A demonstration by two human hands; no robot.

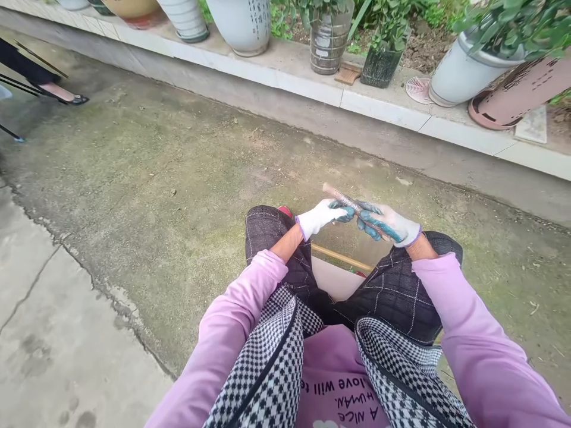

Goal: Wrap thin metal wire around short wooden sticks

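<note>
A short brown stick (pixel 334 191), its middle wrapped in thin shiny wire or thread, slants over the gap between my knees. My right hand (pixel 386 224), in a white glove with a blue-green coated palm and purple cuff, is closed around its lower end. The stick's upper end points away to the left. My left hand (pixel 326 215), gloved alike, has its fingers pinched together against the wrapped part. Whatever lies between those left fingertips is too small to make out.
A yellowish pole (pixel 341 257) lies crosswise below my hands, near a pale surface (pixel 334 278) between my legs. Potted plants, including a white pot (pixel 243 27), line the tiled ledge (pixel 307 85) ahead. Another person's foot (pixel 74 99) shows at far left on the concrete ground.
</note>
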